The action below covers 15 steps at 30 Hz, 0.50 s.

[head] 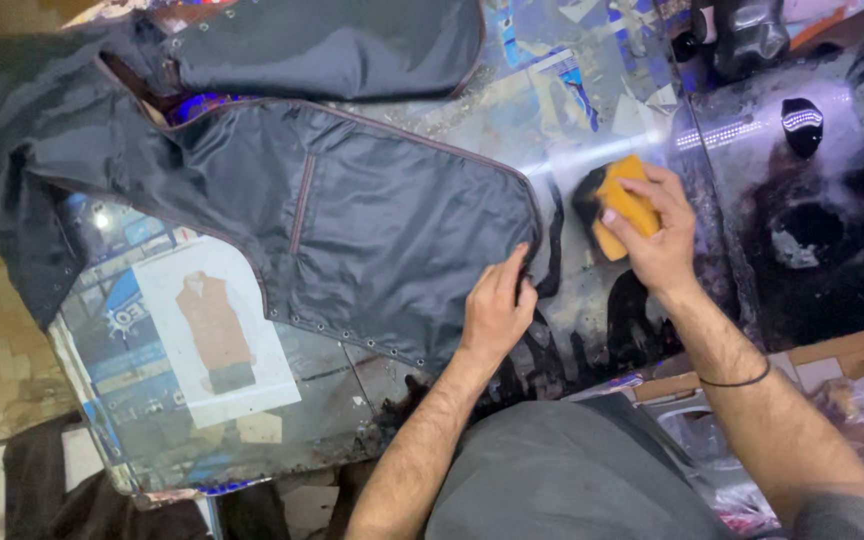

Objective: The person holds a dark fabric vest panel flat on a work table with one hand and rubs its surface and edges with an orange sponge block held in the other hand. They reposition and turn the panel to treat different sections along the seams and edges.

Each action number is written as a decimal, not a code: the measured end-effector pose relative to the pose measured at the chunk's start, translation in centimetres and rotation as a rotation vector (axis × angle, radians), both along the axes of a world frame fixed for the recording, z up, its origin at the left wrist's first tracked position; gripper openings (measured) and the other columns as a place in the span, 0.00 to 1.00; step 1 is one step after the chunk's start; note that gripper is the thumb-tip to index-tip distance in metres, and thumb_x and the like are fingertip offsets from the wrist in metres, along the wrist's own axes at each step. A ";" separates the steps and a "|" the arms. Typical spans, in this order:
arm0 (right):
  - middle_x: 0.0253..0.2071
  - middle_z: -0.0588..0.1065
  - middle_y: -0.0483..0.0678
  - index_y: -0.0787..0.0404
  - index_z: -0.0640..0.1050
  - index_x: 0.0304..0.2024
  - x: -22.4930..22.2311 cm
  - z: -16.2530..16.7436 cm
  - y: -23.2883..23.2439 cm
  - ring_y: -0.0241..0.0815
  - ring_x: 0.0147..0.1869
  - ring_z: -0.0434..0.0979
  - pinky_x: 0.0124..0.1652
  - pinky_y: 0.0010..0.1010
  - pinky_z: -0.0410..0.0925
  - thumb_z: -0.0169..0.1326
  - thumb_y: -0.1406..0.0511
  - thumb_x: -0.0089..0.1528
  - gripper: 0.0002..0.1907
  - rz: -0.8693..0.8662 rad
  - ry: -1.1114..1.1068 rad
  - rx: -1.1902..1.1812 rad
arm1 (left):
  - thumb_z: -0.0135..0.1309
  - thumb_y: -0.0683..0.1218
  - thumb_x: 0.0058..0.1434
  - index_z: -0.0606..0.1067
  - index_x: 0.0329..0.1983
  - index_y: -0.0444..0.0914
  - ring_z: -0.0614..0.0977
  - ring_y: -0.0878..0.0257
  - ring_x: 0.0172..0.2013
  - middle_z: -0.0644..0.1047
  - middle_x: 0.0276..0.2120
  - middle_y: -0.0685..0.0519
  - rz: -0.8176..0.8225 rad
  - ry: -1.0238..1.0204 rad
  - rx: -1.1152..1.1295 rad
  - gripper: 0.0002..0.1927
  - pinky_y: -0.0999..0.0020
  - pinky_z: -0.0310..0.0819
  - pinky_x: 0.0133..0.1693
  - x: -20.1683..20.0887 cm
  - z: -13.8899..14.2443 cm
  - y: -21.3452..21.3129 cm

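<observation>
Presently: left hand (pixel 497 305), forearm reaching up from below, fingers flat and pinning the right edge of the dark garment (pixel 352 210), which lies spread lengthwise left to right across the glass-topped table (pixel 332 400); right hand (pixel 657 240) clamped on a yellow sponge (pixel 624 205) just beside that edge.

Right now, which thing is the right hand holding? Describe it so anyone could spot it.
Start at the dark satin vest spread over the glass-topped table. Just past its right edge, the right hand grips a yellow sponge block with a blackened end, the only bright yellow thing there.
</observation>
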State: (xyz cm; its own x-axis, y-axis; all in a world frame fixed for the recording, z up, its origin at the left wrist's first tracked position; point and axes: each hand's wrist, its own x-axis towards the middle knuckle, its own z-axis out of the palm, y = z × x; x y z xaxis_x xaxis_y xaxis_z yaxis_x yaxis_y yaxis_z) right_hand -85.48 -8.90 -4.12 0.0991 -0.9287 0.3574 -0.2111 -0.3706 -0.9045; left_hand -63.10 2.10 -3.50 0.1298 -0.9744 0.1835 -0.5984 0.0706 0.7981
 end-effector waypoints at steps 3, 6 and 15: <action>0.63 0.69 0.56 0.63 0.78 0.56 0.5 -0.6 -0.3 0.51 0.67 0.72 0.65 0.35 0.65 0.64 0.70 0.60 0.21 0.066 0.056 -0.036 | 0.55 0.34 0.63 0.67 0.66 0.35 0.82 0.63 0.41 0.79 0.43 0.46 0.122 0.435 -0.042 0.28 0.70 0.78 0.46 1.0 -2.2 0.3; 0.64 0.69 0.56 0.62 0.78 0.58 2.1 0.0 -1.6 0.52 0.68 0.73 0.66 0.36 0.67 0.64 0.68 0.63 0.21 -0.013 0.017 0.004 | 0.53 0.32 0.64 0.61 0.69 0.32 0.80 0.66 0.42 0.78 0.43 0.48 0.167 0.668 -0.054 0.30 0.71 0.76 0.46 2.0 -4.2 0.9; 0.63 0.71 0.57 0.52 0.81 0.58 5.4 3.8 -4.3 0.60 0.64 0.70 0.61 0.47 0.66 0.70 0.64 0.62 0.21 -0.107 0.406 -0.283 | 0.57 0.30 0.61 0.59 0.70 0.32 0.79 0.66 0.40 0.79 0.44 0.47 0.144 0.668 -0.127 0.35 0.71 0.77 0.47 2.1 -7.0 1.9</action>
